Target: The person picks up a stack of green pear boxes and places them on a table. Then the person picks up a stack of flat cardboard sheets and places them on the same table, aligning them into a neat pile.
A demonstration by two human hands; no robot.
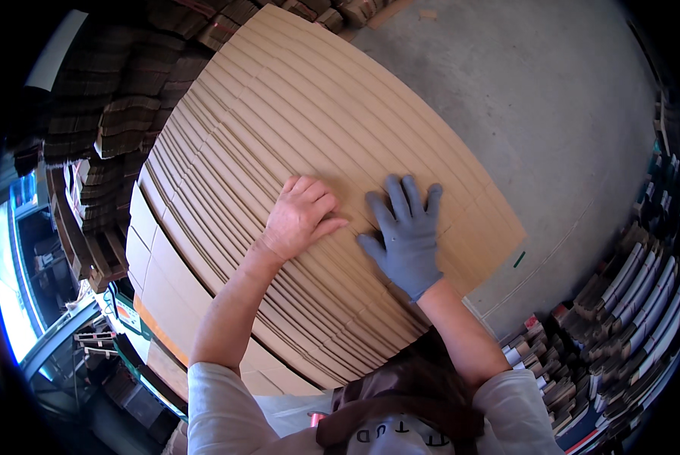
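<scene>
A wide fan of overlapping brown cardboard sheets [302,98] spreads in front of me, their long creased edges stepped one behind another. My left hand [303,214] is bare and rests on the middle of the fan. Its fingers are curled in and pressed together, with the thumb pointing right; what lies under the fingertips is hidden. To its right, my right hand [406,239] wears a grey glove. That palm lies on the sheets with the fingers spread, pointing away from me. A small gap separates the two hands.
Dark stacks of folded cardboard [131,98] rise at the far left, near a wooden pallet [86,235]. Bundled flat cardboard [628,296] lines the right side. Grey concrete floor [552,98] extends beyond the sheets, with a small green scrap [519,259] on it.
</scene>
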